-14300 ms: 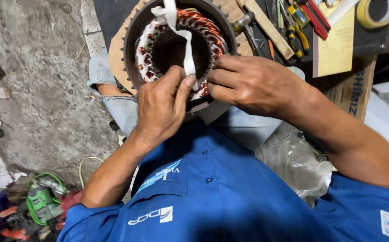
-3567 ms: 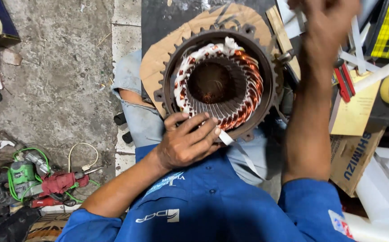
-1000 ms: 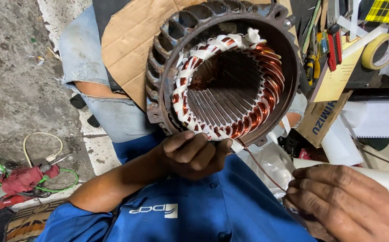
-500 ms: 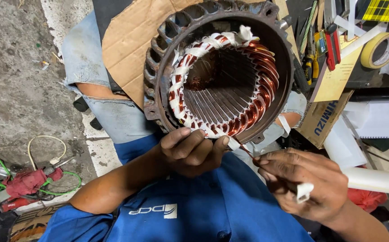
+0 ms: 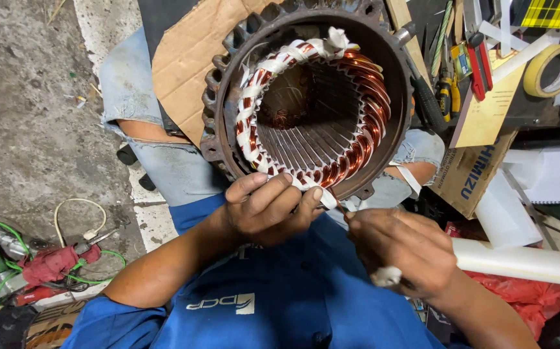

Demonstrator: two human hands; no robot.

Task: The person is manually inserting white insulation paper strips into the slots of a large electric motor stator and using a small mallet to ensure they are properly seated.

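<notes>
Copper windings (image 5: 357,110) line the inside of a round motor housing (image 5: 228,97) that rests on the person's lap, over a sheet of cardboard (image 5: 183,58). White tape (image 5: 254,97) wraps the left half of the coil ring. At its near edge the left hand (image 5: 264,210) curls its fingers (image 5: 254,184) over the taped coils, thumb and forefinger pinching the tape. Just right of it, the right hand (image 5: 403,249) is closed around a small bundle of white tape (image 5: 386,276), pulling a strand taut from the coil. A tape roll (image 5: 551,68) and hand tools (image 5: 461,64) lie far right; a white tube (image 5: 525,262) lies near right.
</notes>
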